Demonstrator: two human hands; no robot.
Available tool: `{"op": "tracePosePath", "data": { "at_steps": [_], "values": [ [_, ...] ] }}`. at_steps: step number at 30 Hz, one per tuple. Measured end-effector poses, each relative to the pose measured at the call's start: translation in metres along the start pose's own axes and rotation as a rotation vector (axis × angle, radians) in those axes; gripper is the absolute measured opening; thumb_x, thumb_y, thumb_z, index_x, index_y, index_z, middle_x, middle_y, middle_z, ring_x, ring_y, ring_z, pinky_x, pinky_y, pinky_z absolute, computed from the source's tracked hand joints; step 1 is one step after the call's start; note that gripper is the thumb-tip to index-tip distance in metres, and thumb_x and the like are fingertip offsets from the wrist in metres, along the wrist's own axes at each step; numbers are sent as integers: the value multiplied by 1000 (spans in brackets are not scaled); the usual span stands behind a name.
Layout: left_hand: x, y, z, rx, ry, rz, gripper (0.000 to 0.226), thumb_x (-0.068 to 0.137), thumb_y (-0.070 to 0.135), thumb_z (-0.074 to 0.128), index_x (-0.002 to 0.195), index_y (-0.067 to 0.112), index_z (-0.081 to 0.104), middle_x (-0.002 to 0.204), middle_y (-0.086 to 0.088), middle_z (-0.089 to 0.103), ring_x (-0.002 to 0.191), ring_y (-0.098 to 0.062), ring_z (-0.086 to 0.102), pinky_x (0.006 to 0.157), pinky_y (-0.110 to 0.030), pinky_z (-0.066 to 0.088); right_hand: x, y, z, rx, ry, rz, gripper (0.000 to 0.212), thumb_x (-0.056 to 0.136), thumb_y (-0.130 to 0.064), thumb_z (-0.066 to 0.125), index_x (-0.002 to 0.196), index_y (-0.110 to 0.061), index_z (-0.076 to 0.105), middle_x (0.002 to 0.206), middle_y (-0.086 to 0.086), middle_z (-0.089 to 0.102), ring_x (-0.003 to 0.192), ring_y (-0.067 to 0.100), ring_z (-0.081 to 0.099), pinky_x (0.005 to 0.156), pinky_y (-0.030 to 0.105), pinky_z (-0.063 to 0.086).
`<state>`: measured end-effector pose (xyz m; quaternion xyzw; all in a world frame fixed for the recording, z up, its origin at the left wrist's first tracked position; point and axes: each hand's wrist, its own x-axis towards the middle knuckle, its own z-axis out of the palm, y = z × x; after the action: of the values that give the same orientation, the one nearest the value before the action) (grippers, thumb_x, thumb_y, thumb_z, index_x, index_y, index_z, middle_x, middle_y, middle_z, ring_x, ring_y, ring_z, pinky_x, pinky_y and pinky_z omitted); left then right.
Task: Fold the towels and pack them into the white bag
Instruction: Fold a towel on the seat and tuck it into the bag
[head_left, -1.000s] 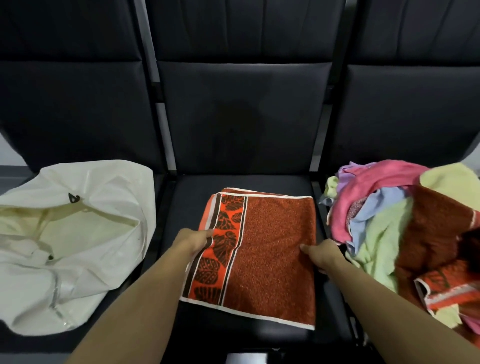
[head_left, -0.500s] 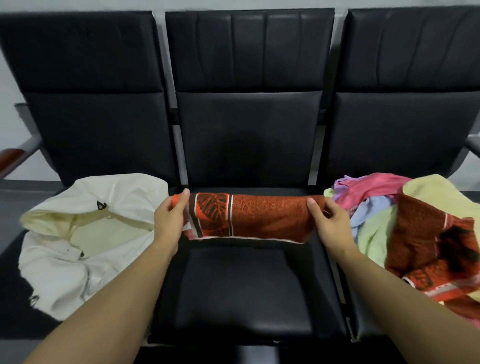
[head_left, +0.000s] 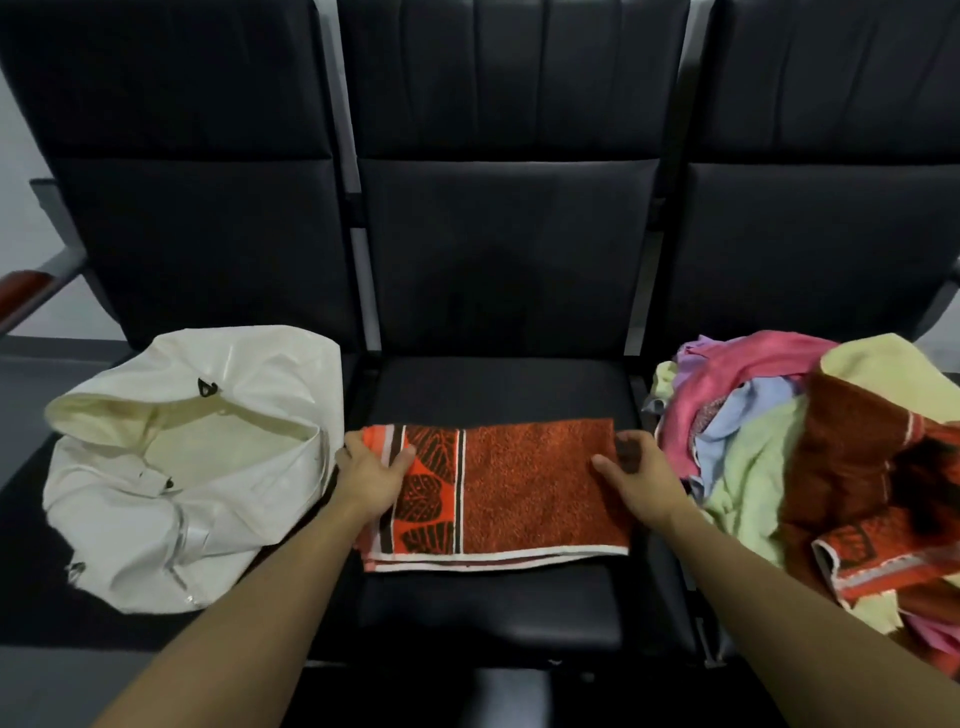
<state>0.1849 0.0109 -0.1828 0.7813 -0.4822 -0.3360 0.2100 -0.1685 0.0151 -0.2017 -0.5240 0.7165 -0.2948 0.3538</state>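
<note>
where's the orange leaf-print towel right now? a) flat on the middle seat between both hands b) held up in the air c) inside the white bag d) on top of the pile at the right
a: the orange leaf-print towel lies folded flat on the middle seat, with the left hand on its left end and the right hand at its right end, while the white bag sits on the seat to the left.

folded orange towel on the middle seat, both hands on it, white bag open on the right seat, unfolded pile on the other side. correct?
One slip: the white bag lies open on the left seat, and the unfolded pile is on the right seat. The head view shows it. The rest holds: the folded orange towel is on the middle seat with the left hand and right hand at its ends.
</note>
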Motion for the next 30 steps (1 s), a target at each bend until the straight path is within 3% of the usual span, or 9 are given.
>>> {"op": "tracePosePath", "data": {
  "at_steps": [2, 6, 9, 12, 15, 20, 24, 27, 30],
  "values": [
    [-4, -4, 15, 197, 51, -52, 80, 90, 59, 65, 145, 14, 28, 149, -15, 32, 139, -35, 36, 113, -50, 33, 6, 14, 8, -106, 20, 151, 67, 80, -41, 81, 127, -7, 49, 127, 19, 57, 113, 33, 60, 102, 39, 44],
    [-12, -4, 42, 395, 156, 255, 68, 91, 44, 68, 146, 18, 39, 148, -9, 37, 139, -33, 36, 114, -46, 32, 10, 26, 25, -211, -57, 286, 55, 87, -47, 72, 116, -1, 60, 115, 16, 68, 113, 34, 64, 94, 35, 48],
    [-16, 9, 64, 429, -119, 420, 68, 93, 43, 68, 151, 21, 39, 154, -6, 36, 144, -26, 32, 121, -40, 28, 17, 25, 38, -257, -86, 326, 57, 85, -54, 70, 107, -2, 62, 108, 15, 71, 104, 34, 67, 82, 33, 48],
    [-22, 15, 81, 627, -393, 384, 103, 84, 49, 77, 162, 29, 14, 170, -3, 0, 156, -27, 1, 127, -49, 10, 21, 23, 49, -299, -147, 370, 49, 79, -49, 77, 97, -4, 66, 95, 12, 71, 96, 30, 70, 72, 29, 46],
    [-18, 13, 86, 776, -465, 357, 124, 76, 52, 83, 162, 36, -5, 166, -2, -27, 154, -28, -24, 124, -58, -5, 17, 16, 49, -271, -153, 352, 26, 80, -32, 80, 77, -12, 63, 83, 7, 69, 88, 27, 69, 71, 28, 44],
    [-10, 23, 96, 671, -543, 241, 111, 78, 75, 66, 157, 51, -9, 162, 7, -36, 150, -23, -33, 112, -74, -13, 13, 16, 18, -157, -20, 280, 16, 79, -15, 76, 83, -17, 60, 82, 4, 70, 84, 26, 68, 77, 31, 50],
    [-23, 43, 129, 628, -534, 267, 99, 89, 65, 61, 157, 50, -10, 162, 4, -37, 150, -26, -33, 110, -79, -10, 7, 12, -18, -92, 48, 232, 13, 86, -15, 76, 92, -12, 65, 84, 3, 69, 83, 23, 65, 74, 27, 41],
    [-28, 54, 136, 551, -532, 273, 102, 88, 62, 65, 159, 48, -6, 163, 5, -35, 151, -25, -30, 111, -76, -9, 3, -2, -31, -120, 79, 121, 12, 88, -20, 75, 95, -16, 66, 83, -2, 69, 83, 20, 66, 74, 26, 40],
    [-25, 49, 120, 348, -336, 278, 83, 94, 56, 60, 161, 40, 13, 169, 1, -11, 156, -25, -8, 123, -63, 6, -6, -27, -25, -186, 43, -56, 19, 84, -15, 72, 94, -27, 62, 89, -5, 67, 79, 12, 62, 76, 27, 45]
  ]
}}
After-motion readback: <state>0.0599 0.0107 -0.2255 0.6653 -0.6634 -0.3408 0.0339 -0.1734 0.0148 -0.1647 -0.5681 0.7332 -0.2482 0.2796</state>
